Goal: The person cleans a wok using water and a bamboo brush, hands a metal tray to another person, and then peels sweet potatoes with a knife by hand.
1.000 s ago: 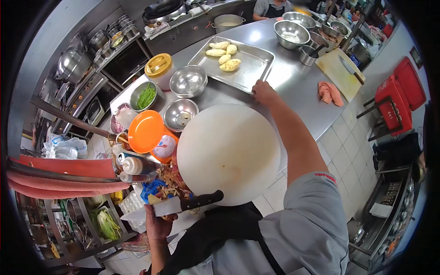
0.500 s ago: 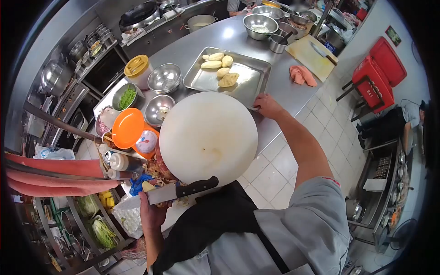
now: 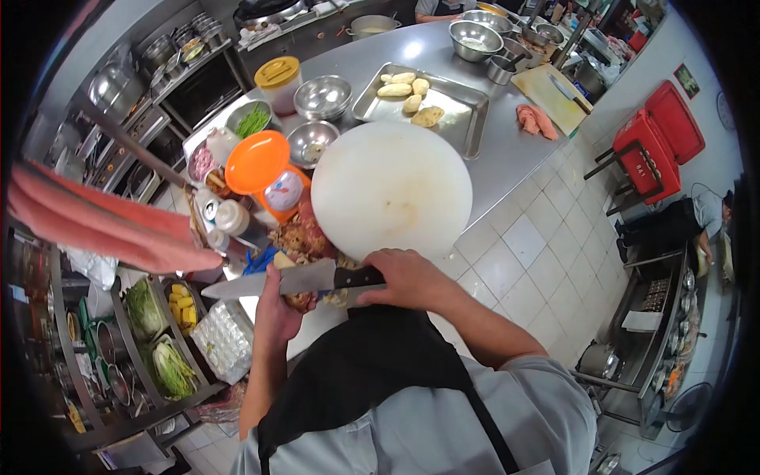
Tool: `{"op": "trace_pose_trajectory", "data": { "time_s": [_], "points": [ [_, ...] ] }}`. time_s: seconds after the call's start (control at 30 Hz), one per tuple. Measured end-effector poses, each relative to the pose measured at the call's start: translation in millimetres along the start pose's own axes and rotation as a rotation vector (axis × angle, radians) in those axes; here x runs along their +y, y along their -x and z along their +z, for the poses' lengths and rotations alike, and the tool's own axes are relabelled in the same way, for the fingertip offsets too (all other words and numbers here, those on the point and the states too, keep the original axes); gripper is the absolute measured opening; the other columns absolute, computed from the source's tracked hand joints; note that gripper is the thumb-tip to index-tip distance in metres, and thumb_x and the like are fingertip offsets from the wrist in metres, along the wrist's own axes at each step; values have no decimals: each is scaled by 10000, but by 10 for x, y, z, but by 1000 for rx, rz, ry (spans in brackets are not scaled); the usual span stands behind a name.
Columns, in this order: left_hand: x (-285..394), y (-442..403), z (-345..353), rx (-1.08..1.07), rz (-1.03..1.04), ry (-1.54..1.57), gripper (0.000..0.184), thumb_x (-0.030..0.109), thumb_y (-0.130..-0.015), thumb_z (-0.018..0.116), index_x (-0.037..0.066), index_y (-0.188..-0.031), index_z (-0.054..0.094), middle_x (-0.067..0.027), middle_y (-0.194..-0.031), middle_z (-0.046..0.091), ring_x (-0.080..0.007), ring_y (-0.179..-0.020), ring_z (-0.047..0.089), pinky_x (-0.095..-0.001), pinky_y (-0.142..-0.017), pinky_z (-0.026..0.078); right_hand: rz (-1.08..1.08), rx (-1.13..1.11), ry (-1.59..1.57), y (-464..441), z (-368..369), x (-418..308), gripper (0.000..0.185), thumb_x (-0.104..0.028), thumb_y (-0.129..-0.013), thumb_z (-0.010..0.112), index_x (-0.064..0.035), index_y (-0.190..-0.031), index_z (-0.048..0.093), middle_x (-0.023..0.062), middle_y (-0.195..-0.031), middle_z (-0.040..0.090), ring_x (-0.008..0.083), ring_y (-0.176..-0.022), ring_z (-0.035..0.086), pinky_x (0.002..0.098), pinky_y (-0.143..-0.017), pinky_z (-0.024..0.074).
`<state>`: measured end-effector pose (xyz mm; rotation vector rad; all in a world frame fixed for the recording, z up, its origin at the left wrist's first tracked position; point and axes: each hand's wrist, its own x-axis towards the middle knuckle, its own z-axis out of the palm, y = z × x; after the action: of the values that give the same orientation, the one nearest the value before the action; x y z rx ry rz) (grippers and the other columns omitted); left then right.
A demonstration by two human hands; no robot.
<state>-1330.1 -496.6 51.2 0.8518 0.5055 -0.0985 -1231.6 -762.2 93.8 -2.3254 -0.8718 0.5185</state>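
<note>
One pink towel (image 3: 103,222) hangs over a bar at far left, above shelves where a napa cabbage (image 3: 176,370) lies. Farther right, a steel bowl holds green cut vegetables (image 3: 252,122), and nearer the person stands a kitchen scale with an orange pan (image 3: 257,162). A heap of reddish-brown scraps (image 3: 307,233) lies beside it.

Below the scraps, the left hand (image 3: 279,317) is closed around the blade of a chef's knife (image 3: 309,279) and a brownish piece (image 3: 301,302) mostly hidden beneath it. The blade points left, its black handle right, just in front of the person's apron (image 3: 356,356). At the handle is the right hand (image 3: 412,279), half curled, thumb and fingers on either side; how firmly it grips cannot be told.

Just beyond the knife lies a round white cutting board (image 3: 392,190). Behind that, a steel tray (image 3: 459,103) bears several pale peeled tubers (image 3: 427,117). Farther right come a crumpled salmon-pink cloth (image 3: 537,121), a rectangular cutting board (image 3: 546,99) with another knife on it, and a red cooler (image 3: 645,158).
</note>
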Motion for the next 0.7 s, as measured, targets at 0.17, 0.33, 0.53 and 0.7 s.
{"op": "trace_pose_trajectory", "data": {
  "time_s": [0.17, 0.33, 0.53, 0.7],
  "points": [
    [16, 126, -310, -100, -39, -18, 602, 655, -1050, 435, 168, -1386, 545, -55, -1126, 695, -186, -875, 668, -352, -668, 524, 58, 17, 3, -81, 818, -330, 400, -374, -908, 727, -28, -1083, 630, 201, -1057, 685, 418, -1028, 669, 510, -893, 529],
    [8, 340, -633, -236, 111, -256, 627, 277, -934, 750, 56, -1419, 422, -78, -1097, 626, -198, -972, 617, -324, -733, 501, 124, 74, -342, -79, 1141, -358, 291, -241, -877, 626, -27, -1073, 613, 237, -988, 686, 432, -961, 672, 496, -840, 525],
    [-127, 357, -842, -158, 245, -619, 530, 169, -921, 757, 17, -1360, 502, -60, -1123, 637, -153, -1008, 615, -317, -876, 522, 166, 27, -276, -124, 1291, -699, 342, -329, -899, 650, -24, -1053, 624, 247, -933, 688, 442, -925, 674, 517, -807, 524],
    [-116, 466, -765, -53, 274, -770, 513, 136, -909, 737, -6, -1353, 522, -82, -1194, 648, -180, -1111, 614, -337, -996, 491, -15, 54, -2, -221, 1399, -767, 374, -403, -947, 691, -38, -948, 609, 204, -861, 694, 439, -819, 681, 528, -712, 524]
  ]
}}
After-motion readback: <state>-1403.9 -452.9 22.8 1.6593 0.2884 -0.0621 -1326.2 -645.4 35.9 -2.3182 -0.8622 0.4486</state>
